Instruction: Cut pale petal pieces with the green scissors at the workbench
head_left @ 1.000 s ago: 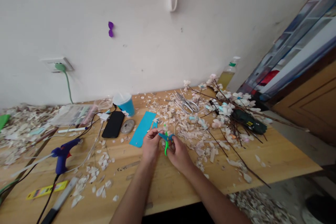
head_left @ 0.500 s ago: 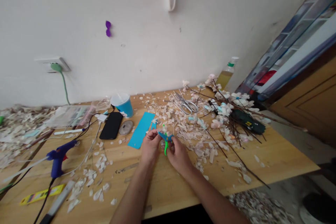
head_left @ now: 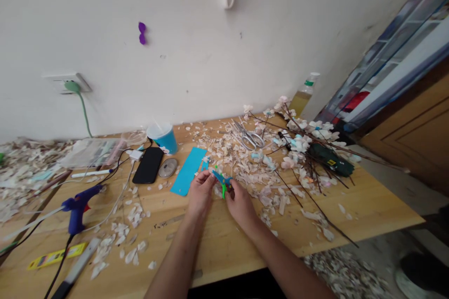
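Observation:
My right hand (head_left: 239,198) is closed on small scissors (head_left: 221,178) with blue and green parts, which point up and to the left. My left hand (head_left: 201,191) is closed in a pinch by the tip of the scissors; what its fingers hold is too small to make out. Just behind my left hand a blue sheet (head_left: 189,171) lies on the wooden table (head_left: 217,252), with a small blue piece (head_left: 205,164) beside it. Pale petals and scraps (head_left: 245,168) are spread behind and to the right of my hands.
At left are a blue glue gun (head_left: 77,208), black phone (head_left: 148,165), round tin (head_left: 167,167), blue cup (head_left: 164,139) and knife (head_left: 79,264). Larger scissors (head_left: 250,138), flowered branches (head_left: 298,144), a dark green tool (head_left: 331,160) and a bottle (head_left: 301,98) are at right.
The green part of the scissors has shifted slightly, and the scissors are turned a little in my right hand. Both hands stay close together. The whole view has moved slightly.

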Tool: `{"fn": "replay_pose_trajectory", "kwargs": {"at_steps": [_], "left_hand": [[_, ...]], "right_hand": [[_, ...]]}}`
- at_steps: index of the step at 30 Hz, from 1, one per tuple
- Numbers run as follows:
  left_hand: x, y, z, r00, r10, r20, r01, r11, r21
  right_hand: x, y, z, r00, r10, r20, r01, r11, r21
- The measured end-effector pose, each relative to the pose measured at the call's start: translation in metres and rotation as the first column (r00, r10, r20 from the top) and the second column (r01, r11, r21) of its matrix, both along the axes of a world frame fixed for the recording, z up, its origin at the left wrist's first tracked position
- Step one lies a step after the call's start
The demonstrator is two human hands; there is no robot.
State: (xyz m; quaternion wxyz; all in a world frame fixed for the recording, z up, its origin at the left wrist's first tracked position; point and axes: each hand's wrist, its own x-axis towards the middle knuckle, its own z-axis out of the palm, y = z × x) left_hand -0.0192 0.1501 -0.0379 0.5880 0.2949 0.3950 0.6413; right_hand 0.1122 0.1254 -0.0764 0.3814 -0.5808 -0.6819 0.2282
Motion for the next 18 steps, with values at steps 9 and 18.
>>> {"fn": "replay_pose_trajectory", "kwargs": {"at_steps": [9,18], "left_hand": [[-0.0044,0.0025,-0.0021,0.995,0.022,-0.092,-0.021,1.000,0.010],[-0.0024,0.0020,0.0019,0.999,0.038,-0.021,-0.038,0.999,-0.009]], "right_hand": [[0.0045,0.0030,0.0036,0.999,-0.006,0.040,0.009,0.998,-0.058],[0.0056,0.0036,0.0093,1.000,-0.006,0.005,0.007,0.993,-0.119]]}}
